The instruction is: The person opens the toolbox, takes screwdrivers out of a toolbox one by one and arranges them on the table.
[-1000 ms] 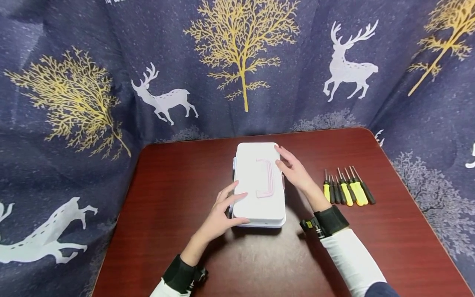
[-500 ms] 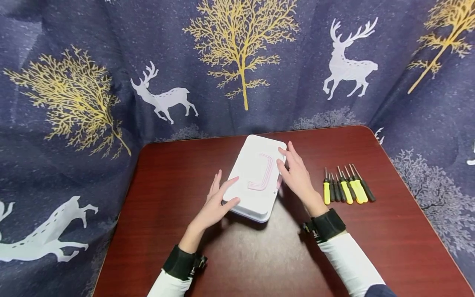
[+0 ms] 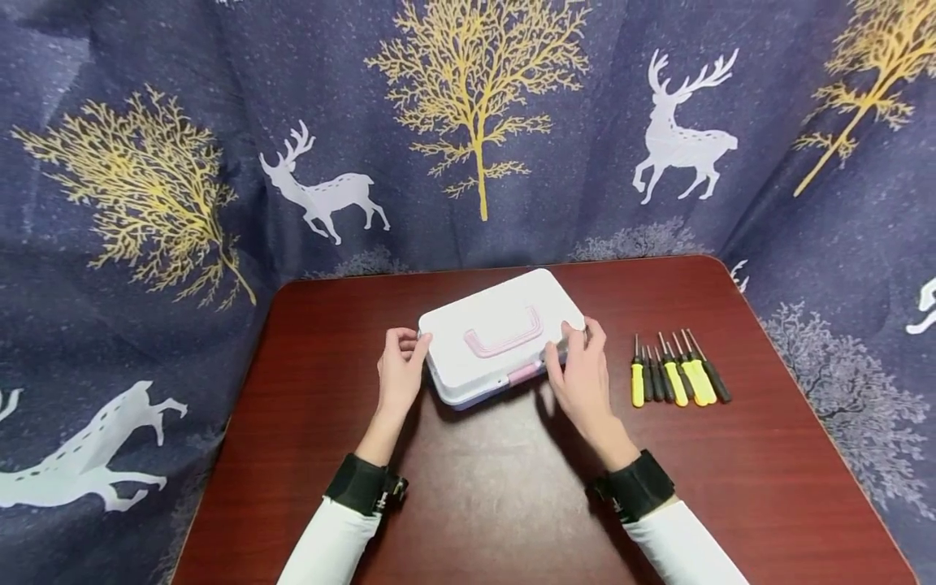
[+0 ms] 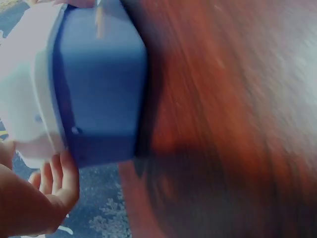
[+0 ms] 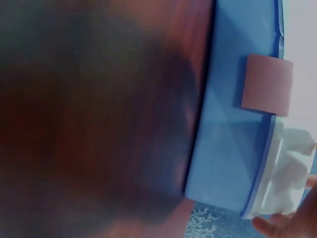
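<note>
A closed carrying case [image 3: 468, 321] with a white lid, a blue base and a pink handle [image 3: 512, 344] folded flat on top sits askew on the table. Its pink latch [image 3: 523, 374] faces the person; the right wrist view shows this latch [image 5: 267, 85] over the lid seam. My left hand [image 3: 399, 374] grips the left end, thumb on the lid corner and fingers bent at the side. At the right end, my right hand [image 3: 585, 386] holds the corner between thumb and fingers. In the left wrist view, fingertips of the left hand [image 4: 44, 198] meet the lid's rim.
Several screwdrivers [image 3: 676, 386] with yellow or black handles lie in a row to the right of the case, tips pointing away. The dark red table [image 3: 483, 504] ends just behind the case, where a patterned curtain [image 3: 409, 106] hangs.
The case has turned counterclockwise, from lengthwise to nearly crosswise, bringing the latch to the front. The left hand has shifted up and left to its end; the right hand has come slightly nearer.
</note>
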`<action>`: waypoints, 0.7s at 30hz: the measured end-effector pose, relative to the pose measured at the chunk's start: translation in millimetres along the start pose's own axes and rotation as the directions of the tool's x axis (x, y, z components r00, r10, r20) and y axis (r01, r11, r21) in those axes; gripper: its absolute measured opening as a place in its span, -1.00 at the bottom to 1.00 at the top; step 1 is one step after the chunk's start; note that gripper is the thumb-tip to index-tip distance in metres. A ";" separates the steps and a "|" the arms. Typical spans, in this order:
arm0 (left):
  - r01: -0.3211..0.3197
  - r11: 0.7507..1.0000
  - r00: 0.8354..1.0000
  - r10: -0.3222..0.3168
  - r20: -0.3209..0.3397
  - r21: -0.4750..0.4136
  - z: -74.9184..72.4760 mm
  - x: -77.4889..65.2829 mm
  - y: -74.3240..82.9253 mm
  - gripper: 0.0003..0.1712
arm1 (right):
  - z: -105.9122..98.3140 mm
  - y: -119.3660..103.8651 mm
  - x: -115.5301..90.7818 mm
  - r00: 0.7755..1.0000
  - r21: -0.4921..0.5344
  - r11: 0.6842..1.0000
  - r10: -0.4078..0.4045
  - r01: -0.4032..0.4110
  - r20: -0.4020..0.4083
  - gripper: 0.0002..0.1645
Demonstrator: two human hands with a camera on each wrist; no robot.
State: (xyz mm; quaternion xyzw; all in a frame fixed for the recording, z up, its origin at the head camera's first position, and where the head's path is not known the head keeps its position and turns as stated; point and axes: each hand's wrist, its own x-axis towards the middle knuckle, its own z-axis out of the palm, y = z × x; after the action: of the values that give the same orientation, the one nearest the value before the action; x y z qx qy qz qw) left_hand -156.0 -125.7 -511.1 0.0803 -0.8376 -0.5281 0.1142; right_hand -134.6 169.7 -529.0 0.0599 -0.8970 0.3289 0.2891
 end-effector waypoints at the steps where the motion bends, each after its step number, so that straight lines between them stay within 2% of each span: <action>1: 0.005 1.000 1.000 -0.005 0.009 0.001 -0.3 0.1 0.5 -0.62 | -1.1 0.2 -4.2 1.000 0.009 1.000 -0.012 0.012 -0.023 -0.54; 4: 0.008 1.000 0.998 -0.008 0.070 0.004 -7.2 -4.2 2.9 -0.63 | -7.7 4.3 -12.8 0.999 0.066 0.998 -0.002 0.005 -0.042 -0.55; 7: 0.027 0.999 0.984 -0.030 0.174 0.022 -20.0 -15.0 4.9 -0.50 | -18.1 13.3 -14.8 0.997 0.148 0.987 0.052 -0.058 0.048 -0.33; 9: 0.045 0.998 0.963 -0.054 0.264 0.039 -27.5 -24.0 5.0 -0.28 | -25.2 20.8 -13.3 0.983 0.181 0.975 0.097 -0.125 0.155 -0.12; 11: 0.072 0.995 0.933 -0.091 0.347 0.068 -32.1 -32.6 4.0 -0.04 | -30.6 28.6 -11.3 0.961 0.170 0.969 0.133 -0.178 0.244 0.02; 13: 0.088 0.993 0.902 -0.113 0.417 0.080 -32.9 -38.8 3.3 0.14 | -33.2 35.2 -9.6 0.936 0.139 0.967 0.163 -0.214 0.312 0.01; 15: 0.077 0.993 0.880 -0.109 0.463 0.087 -30.4 -42.1 2.1 0.22 | -33.3 39.8 -8.7 0.926 0.127 0.963 0.187 -0.239 0.327 -0.06; 17: 0.036 0.995 0.881 -0.075 0.467 0.092 -25.6 -41.6 0.1 0.20 | -31.2 42.1 -8.3 0.922 0.139 0.954 0.211 -0.267 0.323 -0.17; 21: -0.023 0.997 0.928 -0.008 0.373 0.079 -15.9 -33.2 -6.0 -0.03 | -24.7 41.0 -5.3 0.920 0.175 0.933 0.255 -0.316 0.299 -0.26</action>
State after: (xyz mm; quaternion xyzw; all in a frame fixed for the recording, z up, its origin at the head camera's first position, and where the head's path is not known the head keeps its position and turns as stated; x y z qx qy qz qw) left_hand -119.7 -133.5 -513.4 -0.0201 -0.8653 -0.4985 -0.0485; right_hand -130.5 216.5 -539.5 0.0036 -0.8853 0.4533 0.1039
